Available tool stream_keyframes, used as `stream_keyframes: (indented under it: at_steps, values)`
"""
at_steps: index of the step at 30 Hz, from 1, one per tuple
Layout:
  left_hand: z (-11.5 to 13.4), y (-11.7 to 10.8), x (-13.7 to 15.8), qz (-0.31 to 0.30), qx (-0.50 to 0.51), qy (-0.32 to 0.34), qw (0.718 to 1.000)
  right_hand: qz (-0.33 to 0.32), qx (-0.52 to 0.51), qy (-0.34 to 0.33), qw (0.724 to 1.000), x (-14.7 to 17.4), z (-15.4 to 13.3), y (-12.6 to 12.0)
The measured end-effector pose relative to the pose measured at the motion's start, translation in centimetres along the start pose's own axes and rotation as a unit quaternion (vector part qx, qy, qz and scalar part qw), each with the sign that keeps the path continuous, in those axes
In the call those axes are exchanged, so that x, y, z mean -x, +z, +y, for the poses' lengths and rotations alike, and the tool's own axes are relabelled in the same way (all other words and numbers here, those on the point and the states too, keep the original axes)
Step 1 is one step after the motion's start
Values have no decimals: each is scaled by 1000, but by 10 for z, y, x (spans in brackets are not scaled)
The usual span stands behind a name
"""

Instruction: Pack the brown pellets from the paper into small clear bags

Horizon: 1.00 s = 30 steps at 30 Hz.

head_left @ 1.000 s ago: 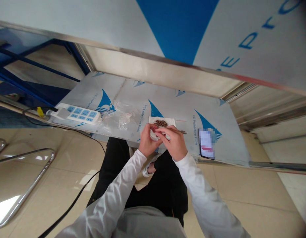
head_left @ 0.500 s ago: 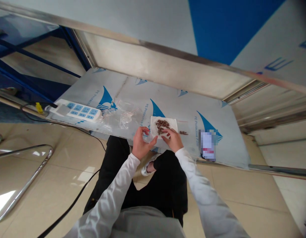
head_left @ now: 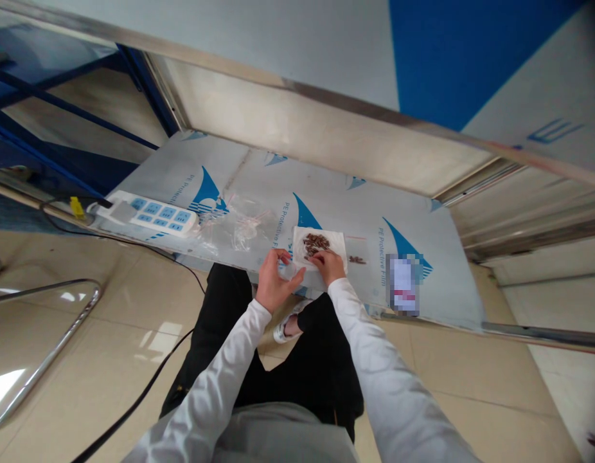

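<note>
Small brown elongated pieces (head_left: pixel 317 242) lie heaped on a square white sheet, perhaps paper or a shallow tray (head_left: pixel 300 235), near the table's front edge. Over its lower part, my right hand (head_left: pixel 330 265) pinches at the edge of the heap, apparently on one brown piece. To the left, my left hand (head_left: pixel 274 281) curves with thumb and fingers around a see-through film that looks like a small clear plastic bag (head_left: pixel 292 269). Just right of the sheet lies a flat clear bag (head_left: pixel 362 247) with several brown pieces (head_left: pixel 358 260) at it; whether they are inside is unclear.
Crumpled clear bags (head_left: pixel 244 225) lie left of the sheet. A white power strip (head_left: pixel 165 215) with a dark cable occupies the table's left end. A blurred-out phone-like object (head_left: pixel 404 284) is at the right front edge. A film-covered panel (head_left: pixel 278 38) overhangs the film-covered table (head_left: pixel 317 180).
My right hand has shifted slightly left and down, and its spread fingers have closed into a pinch at the heap's lower edge. My left hand stays nearly still.
</note>
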<state>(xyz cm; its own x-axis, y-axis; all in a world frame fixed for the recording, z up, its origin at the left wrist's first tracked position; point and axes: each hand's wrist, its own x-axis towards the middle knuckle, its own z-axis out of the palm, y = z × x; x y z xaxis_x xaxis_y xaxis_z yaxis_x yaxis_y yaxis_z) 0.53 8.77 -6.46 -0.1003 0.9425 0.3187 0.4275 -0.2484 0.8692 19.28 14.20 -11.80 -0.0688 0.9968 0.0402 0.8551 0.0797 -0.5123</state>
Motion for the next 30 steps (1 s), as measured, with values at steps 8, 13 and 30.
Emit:
stream_keyframes:
  at_steps: [8, 13, 30]
  values:
    - [4, -1, -5, -2, -7, 11, 1000, -6, -8, 27, 1000, -4, -16, 6]
    - [3, -1, -9, -1, -3, 27, 1000, 9, -58, 22, 998, -1, -27, -9]
    - [40, 5, -8, -38, 52, 70, 995, 20, -87, -205, 975, 54, -125, -112]
